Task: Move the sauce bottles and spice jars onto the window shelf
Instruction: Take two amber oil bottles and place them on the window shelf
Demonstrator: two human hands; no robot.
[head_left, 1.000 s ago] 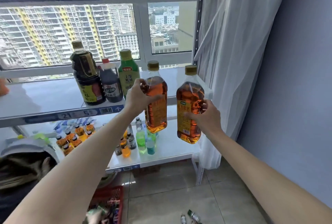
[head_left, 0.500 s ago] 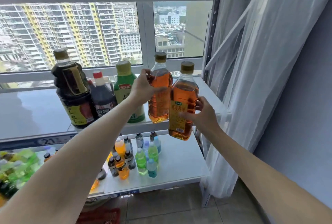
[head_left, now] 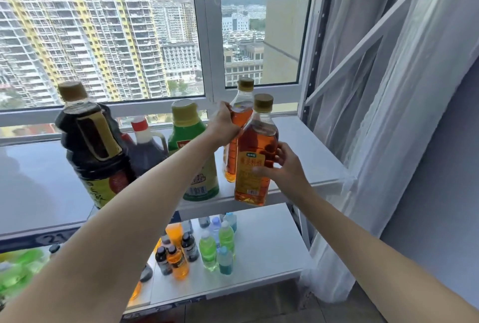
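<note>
A wide window [head_left: 103, 47] looks out on high-rise blocks, with a white sheer curtain [head_left: 404, 120] hanging at the right against a blue-grey wall. In front of the glass runs the window shelf [head_left: 305, 141], a pale board with a blue label strip on its front edge, and below it a lower shelf [head_left: 269, 239] of the same rack.

On the window shelf, from the left, stand a large dark soy-sauce bottle [head_left: 90, 146] with a tan cap and built-in handle, a smaller dark bottle [head_left: 145, 149] with a red-and-white cap just behind it, and a green bottle [head_left: 191, 151] with a yellow-green cap and a pale label.

The left hand [head_left: 224, 129] grips the shoulder of an amber bottle [head_left: 237, 125], its fingers curled round the neck side; the bottle is upright and its base looks to sit on the window shelf just right of the green bottle. The right hand [head_left: 282, 164] holds a second amber bottle [head_left: 256, 156] by its labelled body, thumb in front and fingers wrapped loosely behind. This one is tilted slightly, touching the first amber bottle, with its base at the front edge of the shelf; whether it rests there cannot be told.

On the lower shelf stands a cluster of small drink bottles [head_left: 199, 245] in orange, black, green and blue.
</note>
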